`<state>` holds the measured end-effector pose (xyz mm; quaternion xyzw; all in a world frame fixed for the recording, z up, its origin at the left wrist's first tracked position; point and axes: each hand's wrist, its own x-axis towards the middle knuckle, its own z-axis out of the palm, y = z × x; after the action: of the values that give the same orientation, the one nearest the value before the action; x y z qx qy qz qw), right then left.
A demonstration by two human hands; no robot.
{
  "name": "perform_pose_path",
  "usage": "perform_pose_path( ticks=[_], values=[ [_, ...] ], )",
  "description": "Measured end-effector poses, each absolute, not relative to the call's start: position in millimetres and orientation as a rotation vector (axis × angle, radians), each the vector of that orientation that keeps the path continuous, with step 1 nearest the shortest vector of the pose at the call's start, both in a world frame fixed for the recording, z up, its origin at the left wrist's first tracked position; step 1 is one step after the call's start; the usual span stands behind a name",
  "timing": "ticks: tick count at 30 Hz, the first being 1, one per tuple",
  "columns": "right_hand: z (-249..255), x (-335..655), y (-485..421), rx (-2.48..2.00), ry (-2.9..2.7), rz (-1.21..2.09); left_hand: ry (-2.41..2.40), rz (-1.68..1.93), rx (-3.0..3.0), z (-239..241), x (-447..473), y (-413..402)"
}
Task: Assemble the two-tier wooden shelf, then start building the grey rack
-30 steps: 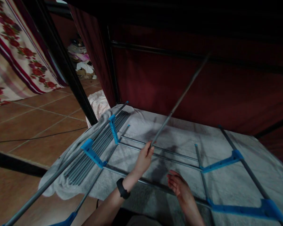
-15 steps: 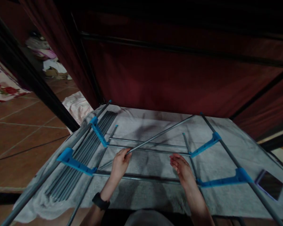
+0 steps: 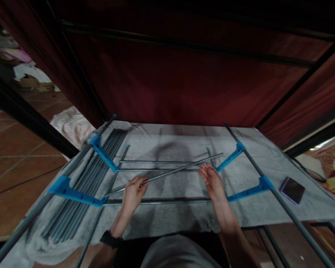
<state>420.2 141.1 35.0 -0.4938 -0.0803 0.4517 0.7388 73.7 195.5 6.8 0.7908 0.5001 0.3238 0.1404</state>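
My left hand (image 3: pixel 132 192) is closed around a thin grey metal rod (image 3: pixel 173 171), which slants up to the right across the middle of a rack frame. My right hand (image 3: pixel 210 179) hovers with fingers together and stretched out, just below the rod's far end, holding nothing. The frame lies flat on a grey towel (image 3: pixel 173 141): long grey side tubes joined by blue plastic brackets, two on the left (image 3: pixel 72 191) and two on the right (image 3: pixel 247 190), with thin cross rods (image 3: pixel 156 162) between them.
A bundle of several spare grey rods (image 3: pixel 100 160) lies on the towel at the left. A dark phone (image 3: pixel 292 190) rests at the towel's right edge. A dark red fabric wall (image 3: pixel 170 74) rises behind. Tiled floor and a striped cloth (image 3: pixel 72 124) are at the left.
The rod in my left hand has swung down from pointing steeply up to lying nearly flat across the frame. My view has shifted right, bringing the phone into sight.
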Motion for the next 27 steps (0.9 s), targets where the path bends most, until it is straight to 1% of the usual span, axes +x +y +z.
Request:
perform_pose_path(
  ticks=[15, 27],
  values=[
    [10, 439, 124, -1.014, -0.108, 0.980, 1.389, 0.705, 2.458, 3, 55, 193],
    [-15, 450, 114, -1.038, -0.029, 0.941, 1.290, 0.527, 2.511, 6, 64, 193]
  ],
)
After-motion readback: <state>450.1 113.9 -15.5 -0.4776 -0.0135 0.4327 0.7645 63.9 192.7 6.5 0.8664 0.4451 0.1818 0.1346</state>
